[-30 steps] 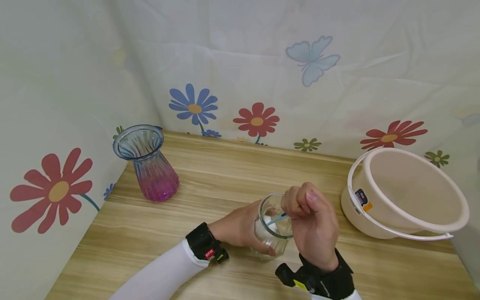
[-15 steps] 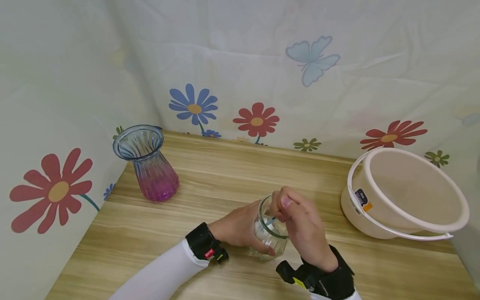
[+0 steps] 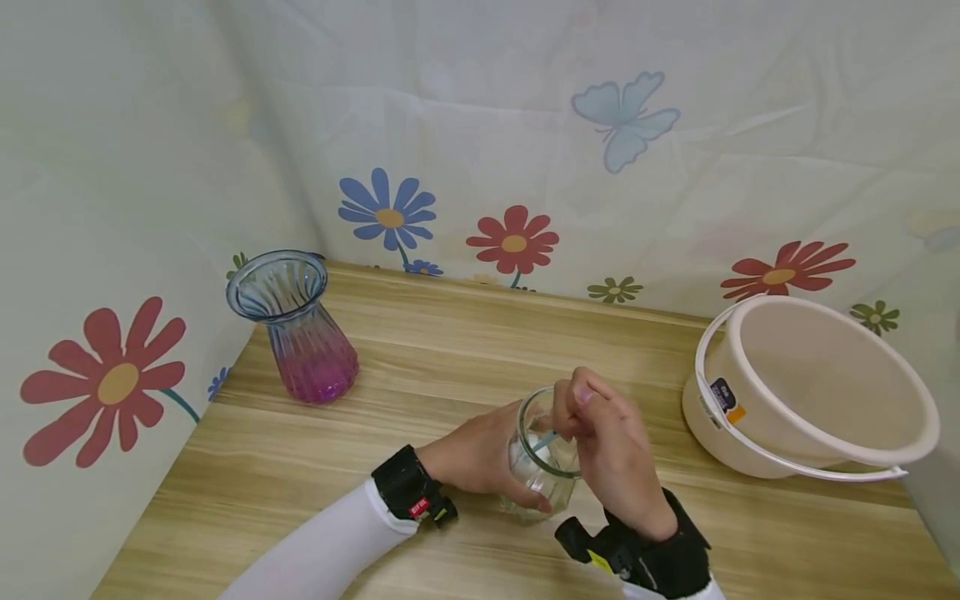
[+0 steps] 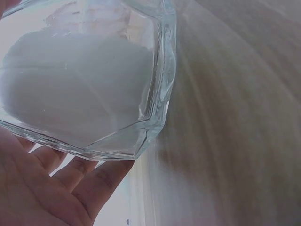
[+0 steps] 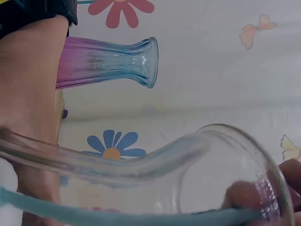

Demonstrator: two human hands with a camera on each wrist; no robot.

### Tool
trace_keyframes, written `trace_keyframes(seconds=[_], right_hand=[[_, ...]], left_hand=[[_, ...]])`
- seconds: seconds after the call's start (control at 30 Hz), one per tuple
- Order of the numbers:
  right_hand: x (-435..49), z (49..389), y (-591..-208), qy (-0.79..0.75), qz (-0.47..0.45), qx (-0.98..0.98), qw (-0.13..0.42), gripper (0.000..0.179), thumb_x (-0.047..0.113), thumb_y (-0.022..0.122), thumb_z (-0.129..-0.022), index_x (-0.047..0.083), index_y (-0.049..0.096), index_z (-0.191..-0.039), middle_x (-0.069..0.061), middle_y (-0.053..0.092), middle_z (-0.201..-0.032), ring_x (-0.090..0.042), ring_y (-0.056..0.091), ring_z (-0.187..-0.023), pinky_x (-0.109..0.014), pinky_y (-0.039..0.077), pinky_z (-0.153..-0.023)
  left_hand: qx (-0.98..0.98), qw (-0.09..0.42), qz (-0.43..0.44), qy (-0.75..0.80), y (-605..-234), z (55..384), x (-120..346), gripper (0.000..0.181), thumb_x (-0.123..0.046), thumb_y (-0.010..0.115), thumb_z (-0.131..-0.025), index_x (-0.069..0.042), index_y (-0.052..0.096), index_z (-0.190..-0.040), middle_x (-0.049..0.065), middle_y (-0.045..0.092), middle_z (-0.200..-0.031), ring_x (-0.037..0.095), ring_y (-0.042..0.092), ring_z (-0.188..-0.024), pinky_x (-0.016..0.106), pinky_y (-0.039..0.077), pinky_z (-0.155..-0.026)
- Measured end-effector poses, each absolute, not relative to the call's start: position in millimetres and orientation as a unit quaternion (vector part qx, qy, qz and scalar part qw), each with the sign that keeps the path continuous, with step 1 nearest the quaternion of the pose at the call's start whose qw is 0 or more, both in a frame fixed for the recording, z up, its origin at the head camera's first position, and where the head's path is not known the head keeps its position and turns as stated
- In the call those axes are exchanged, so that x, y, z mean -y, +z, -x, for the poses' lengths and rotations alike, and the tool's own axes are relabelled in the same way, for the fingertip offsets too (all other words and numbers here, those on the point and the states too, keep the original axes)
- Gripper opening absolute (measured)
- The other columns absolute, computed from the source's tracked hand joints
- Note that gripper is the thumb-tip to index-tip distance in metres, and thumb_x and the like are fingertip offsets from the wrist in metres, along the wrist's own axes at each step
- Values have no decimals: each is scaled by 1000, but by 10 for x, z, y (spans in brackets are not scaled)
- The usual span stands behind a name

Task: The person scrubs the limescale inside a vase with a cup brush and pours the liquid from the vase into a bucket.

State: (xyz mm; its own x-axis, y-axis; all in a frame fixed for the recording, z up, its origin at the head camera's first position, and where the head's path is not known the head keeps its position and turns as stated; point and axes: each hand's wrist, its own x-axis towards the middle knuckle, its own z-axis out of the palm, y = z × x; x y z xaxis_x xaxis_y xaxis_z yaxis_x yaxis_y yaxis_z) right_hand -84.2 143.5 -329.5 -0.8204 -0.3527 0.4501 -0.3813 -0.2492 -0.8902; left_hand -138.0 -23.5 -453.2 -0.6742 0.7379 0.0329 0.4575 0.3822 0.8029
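Observation:
My left hand (image 3: 476, 454) grips a clear glass vase (image 3: 558, 497) round its side, thumb in front, and the vase leans on the table. In the left wrist view the faceted glass base (image 4: 80, 89) lies against the fingers (image 4: 101, 186). Inside the vase is a cup brush with a light-blue stick handle (image 5: 131, 217) and a white head (image 5: 8, 190). The right hand (image 3: 615, 454), fingers curled, pinches the handle's upper end at the vase's mouth. Its fingertips show partly through the glass in the right wrist view.
A ribbed vase (image 3: 307, 333), blue above and pink below, stands at the back left. On the right is a beige bucket (image 3: 708, 417) with its handle down. A flower-printed cloth (image 3: 465, 125) rises behind the wooden table (image 3: 420, 358).
My right hand first shifted left and closer over the vase's mouth, then slightly back right, still pinching the brush handle. The left hand and the vase have stayed in place.

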Motion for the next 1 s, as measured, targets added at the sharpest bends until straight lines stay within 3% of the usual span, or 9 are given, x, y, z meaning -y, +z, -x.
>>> trace_keyframes(seconds=[0.13, 0.37, 0.67, 1.0], right_hand=[[-1434, 836, -3283, 735, -309, 604, 25, 32, -3, 19, -107, 4, 26, -77, -5, 26, -70, -24, 27, -63, -35, 27, -64], [-1499, 840, -3267, 749, -323, 575, 63, 33, -7, 15, -105, 3, 27, -76, -5, 25, -69, -20, 28, -62, -33, 23, -60], [-1653, 810, -3156, 815, -354, 452, 86, 32, -3, 6, -98, 7, 23, -73, -1, 22, -67, -16, 25, -60, -32, 17, -59], [-1814, 751, -3001, 880, -389, 265, 65, 28, 10, 16, -100, 9, 18, -72, 1, 21, -68, -14, 21, -62, -28, 19, -63]], left_hand=[[-816, 172, -358, 419, -4516, 1366, 238, 109, -63, 93, -65, -32, 36, -152, -13, 53, -136, 5, 57, -114, 21, 50, -92], [-820, 168, -355, 415, -4515, 1358, 229, 97, -61, 93, -65, -32, 44, -142, -15, 55, -130, 3, 57, -113, 23, 50, -94], [-814, 161, -358, 429, -4534, 1357, 235, 110, -60, 94, -64, -35, 34, -152, -16, 54, -133, 4, 57, -120, 27, 50, -102], [-808, 151, -372, 432, -4528, 1364, 240, 111, -58, 94, -65, -28, 36, -154, -15, 54, -136, 5, 55, -124, 29, 49, -104]])
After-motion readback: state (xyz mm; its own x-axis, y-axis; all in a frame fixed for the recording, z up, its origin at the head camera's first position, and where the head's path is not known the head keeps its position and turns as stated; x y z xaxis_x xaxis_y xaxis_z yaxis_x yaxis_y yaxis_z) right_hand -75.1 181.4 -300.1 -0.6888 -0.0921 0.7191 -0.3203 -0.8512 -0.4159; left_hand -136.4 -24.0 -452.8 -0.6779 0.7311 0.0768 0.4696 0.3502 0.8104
